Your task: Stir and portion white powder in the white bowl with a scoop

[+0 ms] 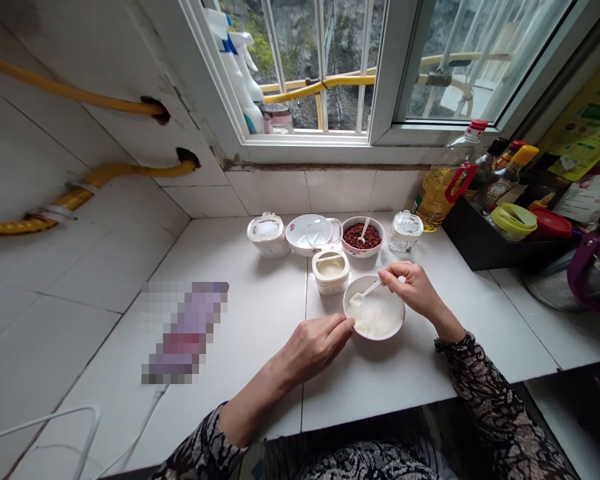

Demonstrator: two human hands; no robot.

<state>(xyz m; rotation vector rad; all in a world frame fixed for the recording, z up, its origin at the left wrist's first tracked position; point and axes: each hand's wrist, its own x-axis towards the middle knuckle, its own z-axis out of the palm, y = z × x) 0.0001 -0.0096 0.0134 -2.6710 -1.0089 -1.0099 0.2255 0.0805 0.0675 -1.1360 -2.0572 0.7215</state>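
Observation:
A white bowl with white grains or powder in its bottom stands near the counter's front. My left hand grips its left rim between thumb and fingers. Pinched in my right hand is a small white spoon, its tip inside the bowl over the contents. Just behind the bowl is a square jar holding a pale powder, its lid raised. Farther back, a second bowl holds dark red beans and another small white spoon.
Along the back stand a white-filled jar, a white bowl and a clear lidded jar. An oil bottle and a black condiment box are at right. A blurred flat object with a white cable lies at left.

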